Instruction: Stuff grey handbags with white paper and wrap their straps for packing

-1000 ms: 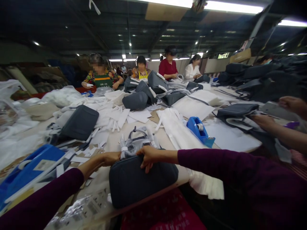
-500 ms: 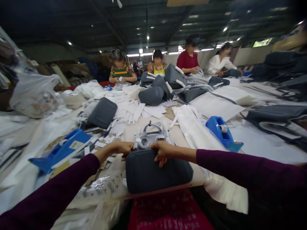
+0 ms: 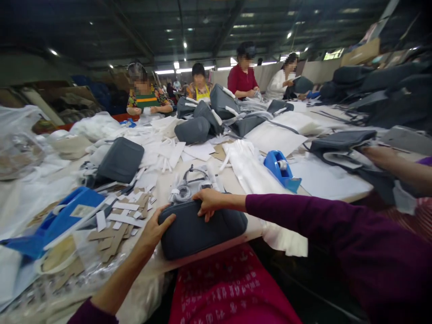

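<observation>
A dark grey handbag point(image 3: 202, 236) lies at the table's front edge, its flat base side toward me. My left hand point(image 3: 158, 228) grips its left end, thumb on the near face and fingers behind. With fingers curled over the top edge, my right hand point(image 3: 208, 202) pinches the bag near its middle. Behind the bag stand its wrapped handles point(image 3: 195, 176) and a coil of clear plastic-covered strap point(image 3: 181, 194). What my right fingertips hold, apart from the bag's edge, is hidden.
Blue tape dispensers stand left point(image 3: 64, 216) and right point(image 3: 281, 168). Cardboard and paper strips point(image 3: 118, 231) lie to the left. More grey bags point(image 3: 119, 159) and white sheets point(image 3: 275, 137) cover the table. Several co-workers sit opposite; another person's arm point(image 3: 398, 159) reaches in at right.
My left hand has opened from its fist at the bag's top left corner and now wraps the left end. The view has turned right, and a co-worker's arm appears at right.
</observation>
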The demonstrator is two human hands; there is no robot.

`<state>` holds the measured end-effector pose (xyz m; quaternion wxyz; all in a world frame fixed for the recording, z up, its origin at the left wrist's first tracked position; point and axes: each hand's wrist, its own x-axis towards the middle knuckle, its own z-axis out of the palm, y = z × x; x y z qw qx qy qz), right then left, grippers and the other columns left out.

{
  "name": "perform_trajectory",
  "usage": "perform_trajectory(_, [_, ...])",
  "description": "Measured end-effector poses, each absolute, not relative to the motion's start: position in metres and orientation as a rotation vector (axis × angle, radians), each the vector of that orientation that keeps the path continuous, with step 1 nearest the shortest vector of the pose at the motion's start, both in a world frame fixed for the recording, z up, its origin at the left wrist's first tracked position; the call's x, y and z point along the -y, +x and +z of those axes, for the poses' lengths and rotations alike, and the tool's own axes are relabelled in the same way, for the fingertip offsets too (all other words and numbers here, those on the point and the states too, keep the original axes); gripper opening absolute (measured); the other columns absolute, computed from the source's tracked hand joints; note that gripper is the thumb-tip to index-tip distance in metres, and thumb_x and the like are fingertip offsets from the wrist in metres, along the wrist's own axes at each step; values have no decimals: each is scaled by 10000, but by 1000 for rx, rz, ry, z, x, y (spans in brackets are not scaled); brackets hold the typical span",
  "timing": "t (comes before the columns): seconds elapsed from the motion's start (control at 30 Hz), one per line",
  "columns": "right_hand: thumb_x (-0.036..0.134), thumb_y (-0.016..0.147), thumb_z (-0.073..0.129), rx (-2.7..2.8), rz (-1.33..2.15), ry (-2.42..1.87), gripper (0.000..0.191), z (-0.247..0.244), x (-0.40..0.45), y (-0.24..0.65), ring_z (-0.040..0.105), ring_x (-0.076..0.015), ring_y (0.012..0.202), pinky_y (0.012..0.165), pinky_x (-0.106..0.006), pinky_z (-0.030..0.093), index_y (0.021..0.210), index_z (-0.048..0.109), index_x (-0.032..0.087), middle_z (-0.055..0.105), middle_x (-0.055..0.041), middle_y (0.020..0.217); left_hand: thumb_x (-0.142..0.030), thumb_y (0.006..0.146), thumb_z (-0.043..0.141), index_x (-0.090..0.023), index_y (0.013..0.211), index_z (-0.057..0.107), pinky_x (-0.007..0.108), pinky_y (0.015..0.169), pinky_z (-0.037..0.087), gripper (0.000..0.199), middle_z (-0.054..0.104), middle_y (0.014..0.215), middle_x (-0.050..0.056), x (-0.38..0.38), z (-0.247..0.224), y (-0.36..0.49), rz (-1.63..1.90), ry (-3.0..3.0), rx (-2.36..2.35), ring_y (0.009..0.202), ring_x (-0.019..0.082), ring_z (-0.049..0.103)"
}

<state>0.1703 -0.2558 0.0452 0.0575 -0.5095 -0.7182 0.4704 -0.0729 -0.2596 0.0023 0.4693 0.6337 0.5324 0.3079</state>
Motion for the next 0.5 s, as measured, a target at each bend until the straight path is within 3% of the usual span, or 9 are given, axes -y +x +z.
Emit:
perform_trajectory(0.13, [248,826,630,2234,1327,-1551,405,46,260,173,708,-192,608,558,-199,514,1200,507,155,679,4,591,-595,791,542,-183,1173,518,318,844,483,562,631,1089,74,268,-11,-54,937,1708,-1534,979,248,611])
perform_trajectory(0.27, [305,765,675,2412,836,-1582,420,42,260,171,708,-264,843,697,-276,508,1151,579,170,721,-58,767,-576,849,462,-176,1117,542,371,800,482,488,640,910,82,267,-5,-48,763,1939,-1710,886,287,622])
perform_trajectory(0.4, [322,733,661,2413,646,-1654,404,39,260,165,678,-311,926,724,-342,511,1106,599,179,719,-113,931,-412,883,470,-123,1237,503,511,989,366,459,582,1112,177,266,16,-22,1004,2388,-1735,1138,362,503])
perform_trajectory(0.5, [270,726,635,2359,620,-1694,385,36,265,163,669,-322,928,731,-365,517,1088,591,148,705,-142,962,-285,945,340,-158,1202,496,410,1016,379,325,559,1167,137,263,21,15,1159,2428,-1319,1138,259,516])
